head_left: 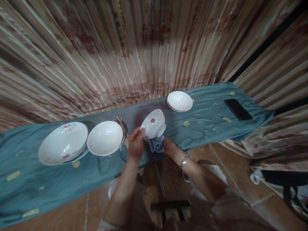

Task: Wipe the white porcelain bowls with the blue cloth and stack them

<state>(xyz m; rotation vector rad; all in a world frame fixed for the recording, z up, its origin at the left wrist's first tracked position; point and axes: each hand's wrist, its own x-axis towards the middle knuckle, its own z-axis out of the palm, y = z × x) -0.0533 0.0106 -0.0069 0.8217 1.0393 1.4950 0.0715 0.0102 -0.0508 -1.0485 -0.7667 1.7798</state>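
Note:
A white bowl with red marks (155,123) is tilted on its side above the table, its foot ring facing right. My left hand (136,142) grips its left rim, thumb on the outside. Beneath the bowl, my right hand (169,147) is closed on a crumpled blue cloth (157,144), which touches the bowl's underside as seen here; some of the fingers are hidden behind it. Left of my hands sits a white bowl (106,138), with several wooden chopsticks (122,128) lying beside it.
Large flowered dishes (64,144) are stacked at the left. White shallow bowls (180,100) stand at the back, and a black phone (238,109) lies at the right. A blue-green cloth (96,176) covers the narrow table. Pleated curtains (144,48) hang along its far edge.

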